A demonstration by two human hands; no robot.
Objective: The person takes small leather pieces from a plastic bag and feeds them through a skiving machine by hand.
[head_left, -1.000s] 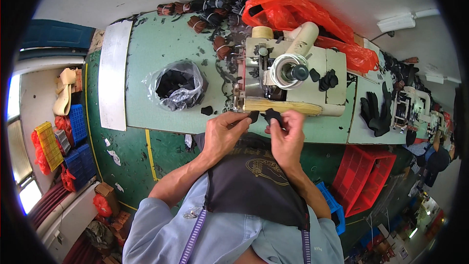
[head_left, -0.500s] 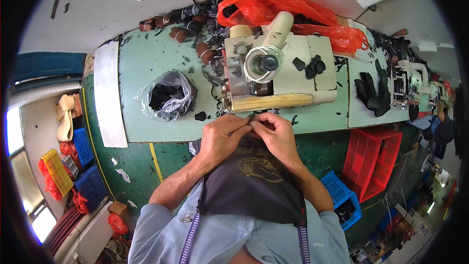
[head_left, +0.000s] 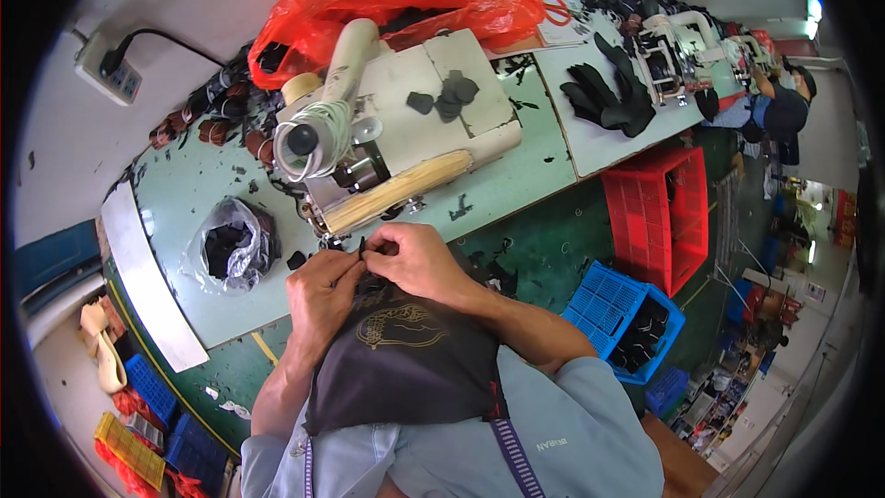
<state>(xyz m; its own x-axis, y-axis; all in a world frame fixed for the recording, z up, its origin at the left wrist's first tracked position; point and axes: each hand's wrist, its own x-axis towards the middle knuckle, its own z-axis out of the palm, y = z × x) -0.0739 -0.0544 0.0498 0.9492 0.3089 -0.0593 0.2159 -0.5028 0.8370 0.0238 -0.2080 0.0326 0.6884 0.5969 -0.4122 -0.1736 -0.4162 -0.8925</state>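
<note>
I've got both hands pinched on a small black piece (head_left: 361, 254) betw. left hand (head_left: 323, 290) & right hand (head_left: 415, 260), sewing machine (head_left: 387, 143) directly ahead.

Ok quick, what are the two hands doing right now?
Left hand: closed, pinching a small black piece at the sewing machine.
Right hand: closed, fingers pinching the same small black piece.
</note>
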